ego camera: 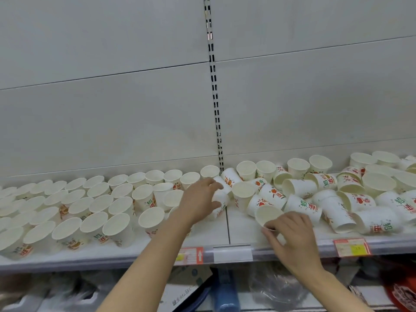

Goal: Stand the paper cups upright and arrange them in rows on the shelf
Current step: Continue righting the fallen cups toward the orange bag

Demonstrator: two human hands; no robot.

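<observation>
White paper cups with red and green print cover the shelf point(238, 230). On the left, several upright cups point(94, 210) stand in rows. On the right, a jumble of cups point(337, 199) lies tipped over or tilted, a few upright at the back. My left hand point(200, 199) grips a cup point(221, 200) at the middle of the shelf, fingers curled round its side. My right hand point(290, 239) pinches the rim of another cup point(267, 216) near the shelf's front, its mouth facing up toward me.
A slotted metal upright point(216, 109) runs up the grey back panel behind the shelf. Price tags point(351, 247) sit on the shelf's front rail. Packaged goods lie on the lower shelf point(202, 289) below.
</observation>
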